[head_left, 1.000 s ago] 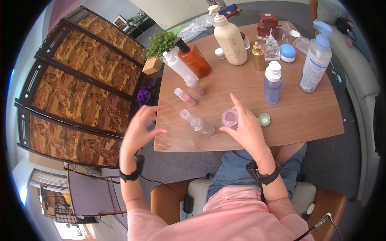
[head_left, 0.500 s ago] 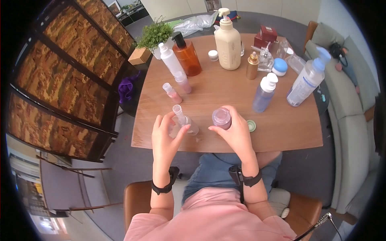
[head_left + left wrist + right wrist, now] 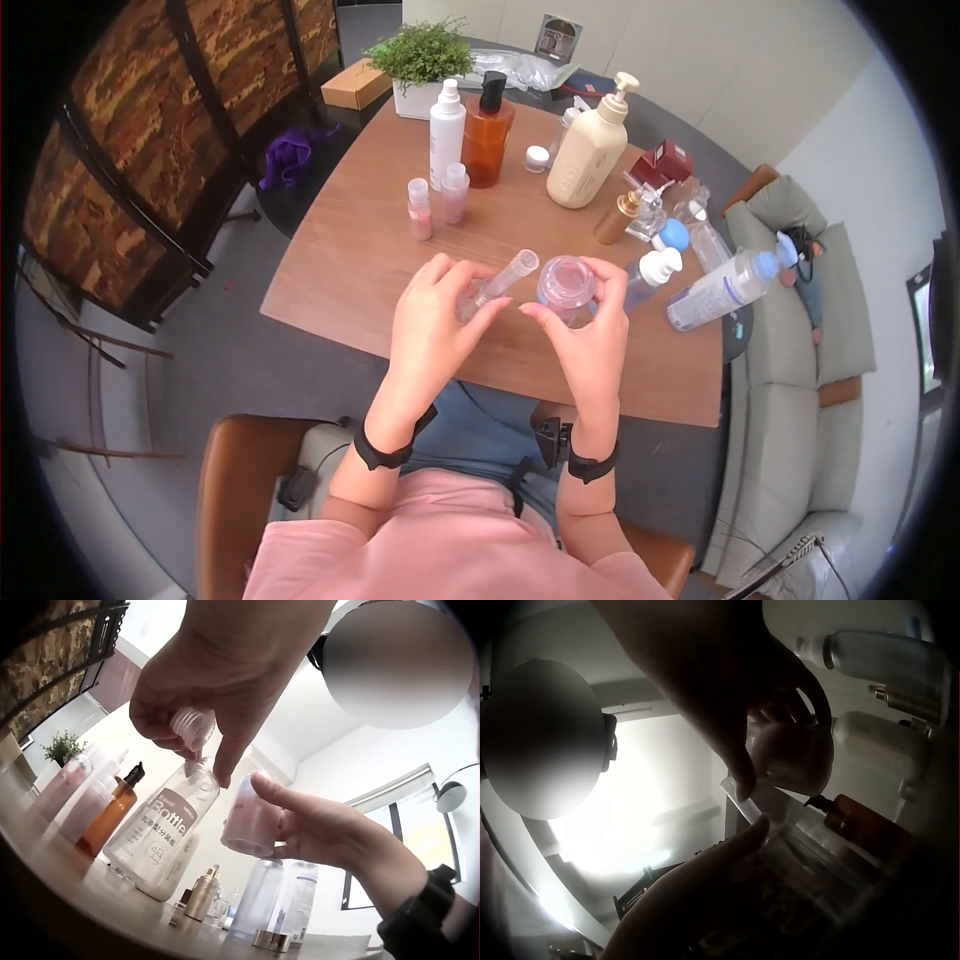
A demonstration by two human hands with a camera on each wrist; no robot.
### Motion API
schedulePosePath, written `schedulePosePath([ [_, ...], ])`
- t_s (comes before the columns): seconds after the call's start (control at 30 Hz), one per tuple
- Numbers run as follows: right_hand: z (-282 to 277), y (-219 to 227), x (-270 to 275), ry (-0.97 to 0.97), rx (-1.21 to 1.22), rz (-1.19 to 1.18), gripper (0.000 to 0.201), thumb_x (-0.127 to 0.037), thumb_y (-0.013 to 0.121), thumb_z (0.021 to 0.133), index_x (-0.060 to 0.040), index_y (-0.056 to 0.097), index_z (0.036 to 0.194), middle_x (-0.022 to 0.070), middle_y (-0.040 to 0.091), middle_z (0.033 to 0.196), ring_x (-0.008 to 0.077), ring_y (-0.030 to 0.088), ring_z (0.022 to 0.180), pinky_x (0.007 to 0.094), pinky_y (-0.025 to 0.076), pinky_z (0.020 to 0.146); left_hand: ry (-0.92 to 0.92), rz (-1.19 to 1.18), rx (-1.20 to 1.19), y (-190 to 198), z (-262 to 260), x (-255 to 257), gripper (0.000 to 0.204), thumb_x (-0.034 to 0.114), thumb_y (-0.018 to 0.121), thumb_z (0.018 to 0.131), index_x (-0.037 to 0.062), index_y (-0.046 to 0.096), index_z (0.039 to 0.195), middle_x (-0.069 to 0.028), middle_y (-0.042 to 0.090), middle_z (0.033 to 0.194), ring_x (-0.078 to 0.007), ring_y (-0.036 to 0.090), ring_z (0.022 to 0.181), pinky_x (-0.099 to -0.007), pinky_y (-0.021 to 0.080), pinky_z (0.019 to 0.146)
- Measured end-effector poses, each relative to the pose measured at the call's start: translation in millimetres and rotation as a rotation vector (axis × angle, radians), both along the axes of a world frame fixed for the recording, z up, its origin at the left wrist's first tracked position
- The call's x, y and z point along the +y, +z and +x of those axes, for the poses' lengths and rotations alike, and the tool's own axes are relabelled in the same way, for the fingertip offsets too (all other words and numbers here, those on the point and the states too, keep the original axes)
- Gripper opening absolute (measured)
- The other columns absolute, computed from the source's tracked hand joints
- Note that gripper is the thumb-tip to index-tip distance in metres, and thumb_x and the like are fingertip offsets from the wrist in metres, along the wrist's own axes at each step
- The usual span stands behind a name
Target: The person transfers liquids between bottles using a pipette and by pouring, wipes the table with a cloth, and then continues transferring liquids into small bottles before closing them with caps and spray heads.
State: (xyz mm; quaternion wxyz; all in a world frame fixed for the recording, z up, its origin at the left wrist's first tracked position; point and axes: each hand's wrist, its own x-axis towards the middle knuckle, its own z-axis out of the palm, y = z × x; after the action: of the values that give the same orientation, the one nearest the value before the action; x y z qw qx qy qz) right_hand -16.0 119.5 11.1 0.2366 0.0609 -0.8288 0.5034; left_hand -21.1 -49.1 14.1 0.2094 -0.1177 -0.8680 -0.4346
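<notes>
Head view, centre: I log left hand (image 3: pixel 428 325) closed round clear bottle (image 3: pixel 516 270) near its top, right hand (image 3: pixel 590 350) curled round pink jar (image 3: pixel 567 282). Likely light, slippery; hold mid-body.

Jar (image 3: pixel 566 285): translucent pink. Travel bottle (image 3: pixel 154 847): clear, its label (image 3: pixel 171 812) taupe with white lettering. Tabletop (image 3: pixel 330 250): brown with wood grain. Amber bottle (image 3: pixel 484 150): orange-brown, black top. Tall pump bottle (image 3: pixel 585 160): cream. Shirt (image 3: pixel 450 540): pink. Screen (image 3: pixel 130 140): mottled gold and brown, dark frame.
</notes>
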Motion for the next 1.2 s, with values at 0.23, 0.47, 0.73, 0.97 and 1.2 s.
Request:
schedulePosePath([
  [0.23, -4.9, 22.3, 19.4, 0.010, 0.082, 0.144, 0.063, -0.015, 0.087, 0.067, -0.0016, 0.050, 0.116, 0.0139, 0.062, 0.106, 0.0274, 0.062, 0.095, 0.0366, 0.049, 0.083, -0.032, 0.047, -0.030, -8.4, 0.9, 17.5, 0.025, 0.019, 0.078, 0.075, 0.0068, 0.066, 0.094, -0.0086, 0.055, 0.083, -0.0277, 0.058, 0.081, -0.0387, 0.049, 0.070],
  [0.47, -2.2, 26.3, 24.2, -0.028, 0.100, 0.266, 0.063, -0.014, 0.087, 0.064, -0.0015, 0.055, 0.117, 0.0141, 0.062, 0.108, 0.0300, 0.060, 0.099, 0.0387, 0.048, 0.086, -0.019, 0.005, 0.010, -15.0, 3.0, 19.2, 0.025, 0.017, 0.077, 0.075, 0.0056, 0.065, 0.094, -0.0095, 0.054, 0.084, -0.0287, 0.057, 0.082, -0.0390, 0.049, 0.072],
  [0.73, -0.2, 34.3, 21.9, -0.053, 0.208, 0.394, 0.064, -0.015, 0.087, 0.062, -0.0048, 0.057, 0.118, 0.0109, 0.063, 0.109, 0.0303, 0.057, 0.100, 0.0399, 0.044, 0.088, -0.016, 0.041, 0.026, -20.4, -0.8, 18.4, 0.027, 0.019, 0.078, 0.075, 0.0055, 0.067, 0.095, -0.0100, 0.054, 0.079, -0.0281, 0.058, 0.079, -0.0383, 0.048, 0.070],
  [0.97, -3.8, 34.2, 23.1, -0.060, 0.261, 0.505, 0.067, -0.017, 0.087, 0.060, -0.0074, 0.059, 0.120, 0.0102, 0.062, 0.106, 0.0299, 0.056, 0.100, 0.0412, 0.042, 0.089, -0.018, 0.051, 0.037, -20.2, -1.1, 17.6, 0.026, 0.019, 0.077, 0.075, 0.0056, 0.068, 0.096, -0.0100, 0.053, 0.079, -0.0283, 0.057, 0.078, -0.0386, 0.047, 0.069],
  [1.2, -6.2, 36.2, 23.1, -0.080, 0.286, 0.585, 0.066, -0.018, 0.086, 0.060, -0.0090, 0.060, 0.120, 0.0094, 0.062, 0.107, 0.0299, 0.055, 0.099, 0.0416, 0.042, 0.090, -0.026, 0.055, 0.030, -19.1, -1.3, 17.2, 0.027, 0.020, 0.077, 0.076, 0.0056, 0.068, 0.096, -0.0106, 0.053, 0.079, -0.0292, 0.056, 0.078, -0.0392, 0.047, 0.069],
])
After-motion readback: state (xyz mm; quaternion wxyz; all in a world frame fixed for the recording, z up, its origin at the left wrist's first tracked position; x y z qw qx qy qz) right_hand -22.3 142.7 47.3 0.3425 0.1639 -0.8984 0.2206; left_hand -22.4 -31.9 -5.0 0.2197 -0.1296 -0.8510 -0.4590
